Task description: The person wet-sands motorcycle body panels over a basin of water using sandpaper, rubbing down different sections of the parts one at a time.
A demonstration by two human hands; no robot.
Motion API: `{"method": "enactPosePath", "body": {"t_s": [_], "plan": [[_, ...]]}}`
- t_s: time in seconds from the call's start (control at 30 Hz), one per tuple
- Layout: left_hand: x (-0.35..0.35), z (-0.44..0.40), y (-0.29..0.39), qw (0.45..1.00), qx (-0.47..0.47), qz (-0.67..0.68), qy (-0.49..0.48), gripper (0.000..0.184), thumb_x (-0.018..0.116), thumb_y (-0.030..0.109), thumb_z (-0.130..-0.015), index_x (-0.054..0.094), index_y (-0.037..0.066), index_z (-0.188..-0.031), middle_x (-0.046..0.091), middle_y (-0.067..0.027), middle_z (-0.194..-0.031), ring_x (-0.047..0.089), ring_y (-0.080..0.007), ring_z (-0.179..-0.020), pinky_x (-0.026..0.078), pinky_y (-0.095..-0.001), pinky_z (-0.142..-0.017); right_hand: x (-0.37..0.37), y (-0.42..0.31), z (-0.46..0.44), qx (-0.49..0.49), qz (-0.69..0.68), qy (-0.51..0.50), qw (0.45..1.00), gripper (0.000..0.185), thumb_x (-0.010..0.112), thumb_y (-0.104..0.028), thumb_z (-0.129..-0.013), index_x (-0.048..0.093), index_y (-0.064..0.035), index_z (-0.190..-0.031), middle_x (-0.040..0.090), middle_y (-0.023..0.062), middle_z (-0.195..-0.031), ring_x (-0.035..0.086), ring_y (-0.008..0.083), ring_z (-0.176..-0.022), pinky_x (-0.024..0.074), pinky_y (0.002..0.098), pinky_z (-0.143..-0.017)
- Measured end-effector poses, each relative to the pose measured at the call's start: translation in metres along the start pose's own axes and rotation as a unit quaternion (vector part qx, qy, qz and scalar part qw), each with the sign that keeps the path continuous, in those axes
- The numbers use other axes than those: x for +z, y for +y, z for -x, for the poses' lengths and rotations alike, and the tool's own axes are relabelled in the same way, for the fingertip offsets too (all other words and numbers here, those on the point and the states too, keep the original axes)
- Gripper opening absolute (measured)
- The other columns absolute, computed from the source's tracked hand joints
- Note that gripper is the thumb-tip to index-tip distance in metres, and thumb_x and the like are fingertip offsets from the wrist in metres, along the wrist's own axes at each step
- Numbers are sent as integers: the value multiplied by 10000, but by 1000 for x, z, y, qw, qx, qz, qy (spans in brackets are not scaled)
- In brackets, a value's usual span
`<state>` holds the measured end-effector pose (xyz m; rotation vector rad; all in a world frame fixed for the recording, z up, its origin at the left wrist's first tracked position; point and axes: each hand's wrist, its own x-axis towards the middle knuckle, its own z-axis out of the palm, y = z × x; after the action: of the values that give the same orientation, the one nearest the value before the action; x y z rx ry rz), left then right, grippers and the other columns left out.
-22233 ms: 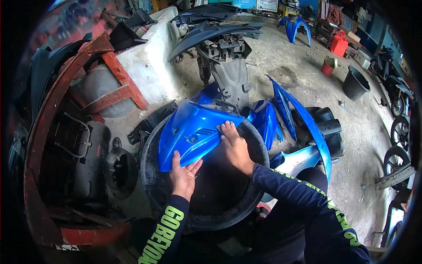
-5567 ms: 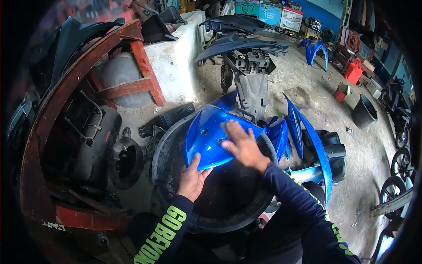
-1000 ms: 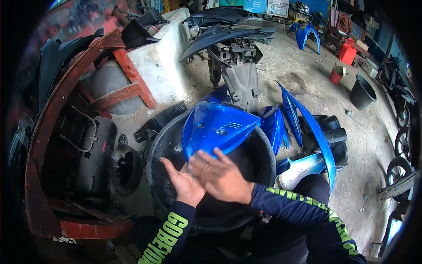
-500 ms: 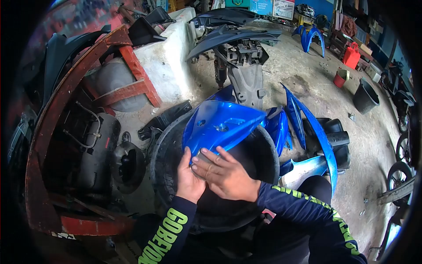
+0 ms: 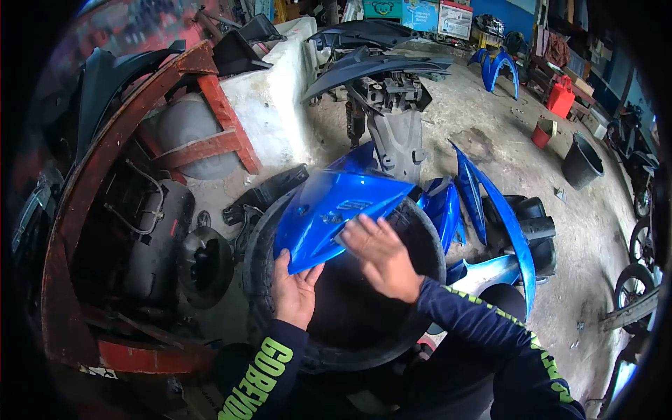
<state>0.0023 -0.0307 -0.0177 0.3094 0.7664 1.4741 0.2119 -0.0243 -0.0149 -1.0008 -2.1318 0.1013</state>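
Note:
A glossy blue motorcycle fairing panel is tilted over a large black tub. My left hand grips its lower left corner, thumb on the near face and fingers behind the edge. My right hand lies on the panel's lower right part, fingers stretched and slightly blurred. Under those fingertips a small flat grey pad shows partly, pressed to the blue surface; its exact kind is unclear. The panel has a hole and a slotted recess near its middle.
More blue panels rest on the floor to the right of the tub. A stripped motorcycle frame stands just behind it. On the left are a red-brown wooden frame and a dark tank. Buckets stand far right.
The panel has turned and shifted slightly left and down. My right hand has moved right, away from the left hand, with the pad. My left hand has slid lower with the panel's corner.

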Motion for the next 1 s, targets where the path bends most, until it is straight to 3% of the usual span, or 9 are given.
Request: {"method": "enactPosePath", "body": {"t_s": [0.07,0.17,0.3,0.43,0.53,0.6,0.7,0.87,1.0], "plan": [[4,1,0,1000,6,-9,13,375,573,289,-980,560,-2,-1215,674,-139,-1177,679,-236,-1062,543,-397,-978,3,10,4,7,-1,-11,1000,475,509,-89,-870,594,-90,-1337,523,159,-1434,412,372,-1392,260,540,-1155],[7,5,3,998,19,-38,37,372,563,290,-980,554,-3,-1209,675,-138,-1162,687,-242,-1042,554,-412,-955,25,52,7,231,39,88,968,533,522,-92,-857,553,-108,-1390,524,154,-1433,404,358,-1402,261,528,-1159],[9,3,8,993,15,-87,73,363,546,279,-984,549,-8,-1207,672,-142,-1160,698,-255,-1009,569,-425,-922,22,4,24,96,-65,46,992,431,460,-61,-913,600,-59,-1321,542,204,-1392,399,391,-1393,297,508,-1151],[7,3,9,993,17,-90,75,361,552,273,-975,550,-6,-1204,672,-146,-1157,703,-263,-990,576,-423,-902,39,68,21,270,-46,173,946,422,494,-30,-900,601,-15,-1308,531,214,-1401,390,408,-1392,280,437,-1175],[8,2,11,990,21,-122,65,378,569,278,-959,549,-2,-1212,669,-147,-1163,703,-270,-991,580,-428,-888,46,24,38,139,-107,109,979,399,463,-59,-942,584,8,-1316,513,229,-1412,394,407,-1389,303,433,-1166],[11,5,10,988,28,-130,84,372,585,283,-943,559,10,-1196,683,-137,-1131,712,-265,-961,590,-430,-858,47,28,36,141,-108,76,981,410,453,-73,-953,567,-5,-1341,497,238,-1423,390,411,-1390,313,429,-1161],[10,4,9,988,34,-118,92,344,590,284,-939,571,26,-1166,702,-120,-1076,720,-246,-925,601,-410,-827,45,76,26,326,-111,143,928,488,445,23,-910,527,-13,-1389,455,197,-1488,307,362,-1456,218,422,-1198],[3,-6,21,992,38,-78,92,295,589,272,-937,589,46,-1127,714,-106,-1032,727,-222,-885,613,-369,-778,29,60,21,166,-92,168,967,457,445,-23,-946,532,-42,-1395,472,201,-1468,315,392,-1441,272,420,-1179],[1,-6,9,995,20,-83,57,315,568,282,-948,582,35,-1143,711,-114,-1040,726,-227,-887,615,-380,-791,29,93,18,286,-37,207,935,440,460,-36,-943,544,-31,-1375,485,207,-1453,330,399,-1431,282,421,-1173]]}}
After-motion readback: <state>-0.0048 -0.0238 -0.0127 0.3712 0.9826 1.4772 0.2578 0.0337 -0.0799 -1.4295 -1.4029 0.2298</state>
